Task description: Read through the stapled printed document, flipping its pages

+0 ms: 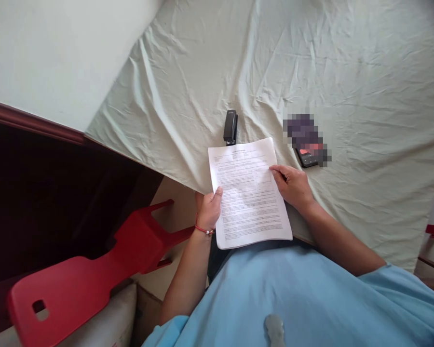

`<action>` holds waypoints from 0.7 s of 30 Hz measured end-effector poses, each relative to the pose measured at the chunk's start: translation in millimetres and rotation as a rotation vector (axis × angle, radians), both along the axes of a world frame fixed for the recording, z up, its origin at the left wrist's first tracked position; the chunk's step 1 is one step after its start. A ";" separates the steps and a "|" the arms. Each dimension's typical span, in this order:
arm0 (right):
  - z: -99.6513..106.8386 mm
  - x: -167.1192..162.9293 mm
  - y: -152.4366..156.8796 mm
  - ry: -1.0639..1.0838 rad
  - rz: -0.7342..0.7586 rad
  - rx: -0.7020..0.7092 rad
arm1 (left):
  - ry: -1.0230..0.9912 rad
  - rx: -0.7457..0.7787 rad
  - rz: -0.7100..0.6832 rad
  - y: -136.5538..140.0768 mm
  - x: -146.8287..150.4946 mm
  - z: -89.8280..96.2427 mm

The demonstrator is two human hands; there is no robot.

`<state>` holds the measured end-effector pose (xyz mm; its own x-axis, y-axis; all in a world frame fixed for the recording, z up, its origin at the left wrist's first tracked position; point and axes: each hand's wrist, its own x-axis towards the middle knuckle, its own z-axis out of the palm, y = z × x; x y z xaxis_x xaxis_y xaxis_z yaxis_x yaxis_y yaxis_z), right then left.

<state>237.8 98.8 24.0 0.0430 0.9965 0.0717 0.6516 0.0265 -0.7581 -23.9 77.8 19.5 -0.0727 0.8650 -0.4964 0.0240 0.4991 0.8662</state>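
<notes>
Between the fingers of the left hand [210, 208] and right hand [292, 185] lies matt white printed paper [249, 193]. Beyond the fingertips, creased pale cloth sheet [311, 62], a stapler [230, 126] of seemingly glossy black plastic. Left of the fingers, a smooth red plastic chair [94, 274].
</notes>
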 end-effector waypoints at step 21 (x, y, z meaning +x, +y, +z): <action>-0.1 0.0 0.1 -0.010 0.006 -0.002 | -0.049 0.014 0.026 -1.2 -0.5 -4.1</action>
<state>237.8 98.9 24.0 0.0364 0.9969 0.0702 0.6592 0.0289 -0.7515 -24.3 76.6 15.4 -0.0713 0.8701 -0.4877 -0.0310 0.4868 0.8730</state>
